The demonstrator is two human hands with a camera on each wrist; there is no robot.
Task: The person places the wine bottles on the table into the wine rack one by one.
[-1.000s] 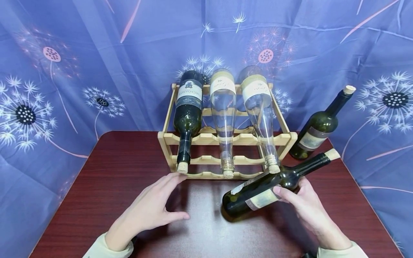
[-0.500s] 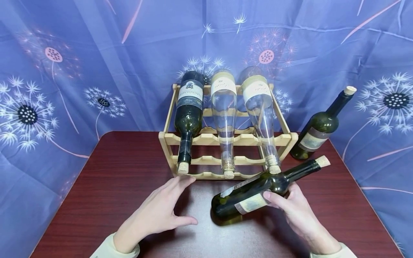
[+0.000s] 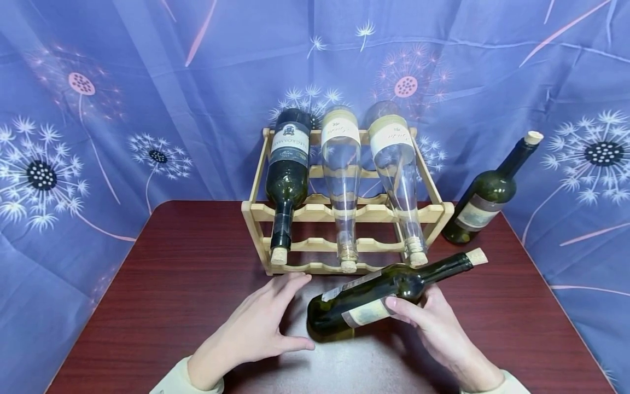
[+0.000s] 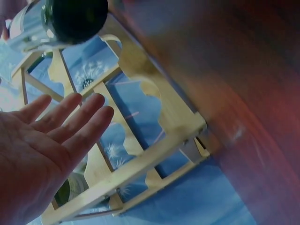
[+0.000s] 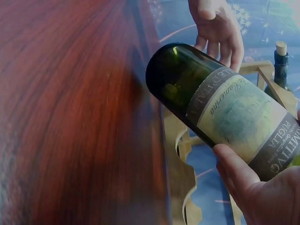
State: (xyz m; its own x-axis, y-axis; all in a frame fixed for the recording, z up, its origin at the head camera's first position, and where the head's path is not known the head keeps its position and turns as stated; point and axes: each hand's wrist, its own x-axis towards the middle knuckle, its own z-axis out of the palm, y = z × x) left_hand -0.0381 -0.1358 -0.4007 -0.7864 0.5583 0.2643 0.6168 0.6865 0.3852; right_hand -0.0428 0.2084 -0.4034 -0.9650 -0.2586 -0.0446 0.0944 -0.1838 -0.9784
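Observation:
My right hand (image 3: 438, 328) grips a dark green wine bottle (image 3: 366, 298) near its shoulder. The bottle is tilted, its cork up to the right and its base low to the left, in front of the rack. In the right wrist view, its cream-and-grey label (image 5: 239, 117) faces the camera. My left hand (image 3: 258, 325) is spread beside the base with thumb and fingers apart; in the left wrist view its palm (image 4: 37, 154) shows, holding nothing. Behind both hands stands the wooden wine rack (image 3: 315, 213).
On the rack's top tier lie a dark corked bottle (image 3: 287, 175) and two clear corked bottles, one central (image 3: 340, 169) and one right (image 3: 396, 158). Another green bottle (image 3: 484, 194) stands upright right of the rack. The red-brown table (image 3: 162, 273) meets a blue patterned cloth (image 3: 206, 109) behind.
My right hand has carried the green bottle to the left and slightly toward me. The left hand has moved right, toward the bottle's base. The rack and its bottles stay put.

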